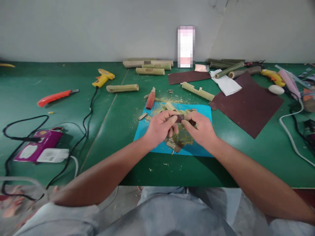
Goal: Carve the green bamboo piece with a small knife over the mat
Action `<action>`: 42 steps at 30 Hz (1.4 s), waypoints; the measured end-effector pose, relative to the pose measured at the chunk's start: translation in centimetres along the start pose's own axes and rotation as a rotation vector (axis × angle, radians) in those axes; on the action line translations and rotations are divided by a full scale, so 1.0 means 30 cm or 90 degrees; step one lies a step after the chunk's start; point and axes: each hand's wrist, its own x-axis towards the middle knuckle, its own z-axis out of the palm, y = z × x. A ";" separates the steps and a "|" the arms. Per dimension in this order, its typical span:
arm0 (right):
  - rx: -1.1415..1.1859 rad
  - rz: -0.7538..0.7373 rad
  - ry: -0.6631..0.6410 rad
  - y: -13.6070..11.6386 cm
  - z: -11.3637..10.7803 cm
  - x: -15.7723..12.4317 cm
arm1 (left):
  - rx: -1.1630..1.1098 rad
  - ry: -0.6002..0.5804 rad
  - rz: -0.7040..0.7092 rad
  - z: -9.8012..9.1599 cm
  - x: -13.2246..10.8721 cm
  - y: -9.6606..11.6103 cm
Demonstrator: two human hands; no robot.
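Note:
Between my two hands is a small piece of dark brown sandpaper (180,118), pinched from both sides. My left hand (162,126) has its thumb on top of the piece, fingers curled under. From the other side my right hand (200,127) grips it between thumb and fingers. Both hands are over a blue sheet (201,149) strewn with shavings and dust. Just behind them lies a short light bamboo piece (169,106), partly hidden by my left hand. A red-handled knife (151,99) rests at the sheet's upper left edge.
Cut bamboo tubes (150,71) lie along the wall, another (198,91) nearer. Large brown sandpaper (248,105) lies right, beneath white paper (225,82). At left are a yellow glue gun (103,78), an orange cutter (55,97) and a purple power strip (40,144) with cords.

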 end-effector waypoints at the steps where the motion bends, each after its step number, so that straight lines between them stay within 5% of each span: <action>1: 0.009 0.001 0.004 -0.001 0.002 -0.001 | 0.013 0.006 0.010 0.001 -0.001 0.000; 7: 0.048 0.030 0.024 -0.006 0.002 0.001 | 0.183 0.129 0.191 -0.010 0.001 -0.021; 18: 0.069 0.042 0.030 -0.019 -0.012 0.003 | 0.409 0.085 0.349 -0.031 0.000 -0.019; 27: 0.109 -0.001 0.044 -0.020 -0.008 -0.003 | 0.347 0.064 0.237 -0.028 -0.015 -0.008; 34: 0.106 0.030 0.049 -0.019 -0.010 -0.006 | 0.010 0.048 -0.011 -0.003 -0.015 0.007; 42: 0.095 -0.013 0.051 -0.020 -0.010 -0.003 | -0.038 0.042 -0.055 0.005 -0.010 0.011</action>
